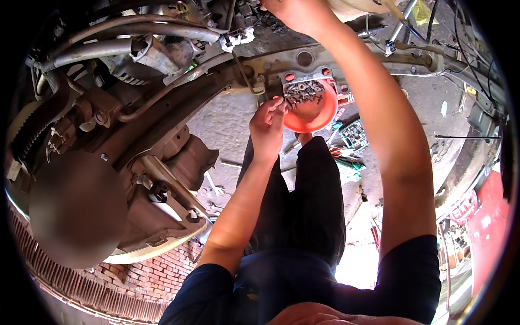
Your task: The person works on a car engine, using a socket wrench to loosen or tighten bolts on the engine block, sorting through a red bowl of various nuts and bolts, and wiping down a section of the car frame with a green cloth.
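An orange-red plastic bowl (pixel 309 125) lies in the middle of the view, partly behind a metal crossbar of a vehicle (pixel 271 63). Small bolts and nuts (pixel 304 92) are heaped in its far part. At the bowl's left rim is my left hand (pixel 266 127), its thumb and fingers drawn together in a pinch. What they hold, if anything, does not show clearly, nor whether they touch the rim. My right hand (pixel 298 15) reaches over the crossbar into the engine bay. Its fingers are largely cut off by the upper edge.
Pipes and hoses (pixel 157 30) fill the far left, with a metal bracket (pixel 158 57) beneath them. On the floor lie a tool case (pixel 354 135) and scattered tools. A red panel (pixel 490 230) stands at the right. A blurred round patch hides part of the left side.
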A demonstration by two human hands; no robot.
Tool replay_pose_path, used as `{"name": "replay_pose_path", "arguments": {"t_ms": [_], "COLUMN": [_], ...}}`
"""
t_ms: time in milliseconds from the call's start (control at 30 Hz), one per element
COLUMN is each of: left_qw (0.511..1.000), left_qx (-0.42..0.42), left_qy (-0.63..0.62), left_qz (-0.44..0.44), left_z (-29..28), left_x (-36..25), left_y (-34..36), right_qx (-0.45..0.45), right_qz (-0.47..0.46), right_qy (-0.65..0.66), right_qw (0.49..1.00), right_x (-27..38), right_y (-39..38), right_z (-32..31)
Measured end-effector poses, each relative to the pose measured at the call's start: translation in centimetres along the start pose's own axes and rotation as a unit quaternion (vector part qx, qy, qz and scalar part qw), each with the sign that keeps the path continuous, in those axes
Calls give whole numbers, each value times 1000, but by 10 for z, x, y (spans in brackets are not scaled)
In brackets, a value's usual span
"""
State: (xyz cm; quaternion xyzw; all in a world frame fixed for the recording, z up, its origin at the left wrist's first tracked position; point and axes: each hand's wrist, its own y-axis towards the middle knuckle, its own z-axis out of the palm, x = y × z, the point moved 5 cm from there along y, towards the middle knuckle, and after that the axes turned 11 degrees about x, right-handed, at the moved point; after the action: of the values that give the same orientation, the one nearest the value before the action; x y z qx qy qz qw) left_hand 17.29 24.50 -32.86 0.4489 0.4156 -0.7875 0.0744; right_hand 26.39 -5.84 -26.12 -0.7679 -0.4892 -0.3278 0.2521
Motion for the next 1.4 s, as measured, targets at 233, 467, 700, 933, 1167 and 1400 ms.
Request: {"name": "replay_pose_path", "arguments": {"t_ms": [233,467,700,933,1167,1400], "left_qw": [1000,1000,998,997,995,992], "left_qx": [7,13,39,51,70,70], "left_qy": [-10,25,37,47,72,99], "left_qz": [1,-14,-23,-34,-23,-41], "left_z": [-3,3,0,1,-8,-17], "left_x": [-1,-8,-14,-16,-7,-3], "left_y": [-8,-13,-18,-24,-29,-39], "right_qx": [0,41,163,145,176,99], "right_qz": [108,87,153,26,133,190], "right_qy": [12,-44,-137,-174,-138,167], "right_qw": [994,994,965,974,966,962], "right_x": [1,-3,19,1,20,-31], "right_y": [4,17,28,24,27,-41], "right_z": [2,9,6,15,24,26]}}
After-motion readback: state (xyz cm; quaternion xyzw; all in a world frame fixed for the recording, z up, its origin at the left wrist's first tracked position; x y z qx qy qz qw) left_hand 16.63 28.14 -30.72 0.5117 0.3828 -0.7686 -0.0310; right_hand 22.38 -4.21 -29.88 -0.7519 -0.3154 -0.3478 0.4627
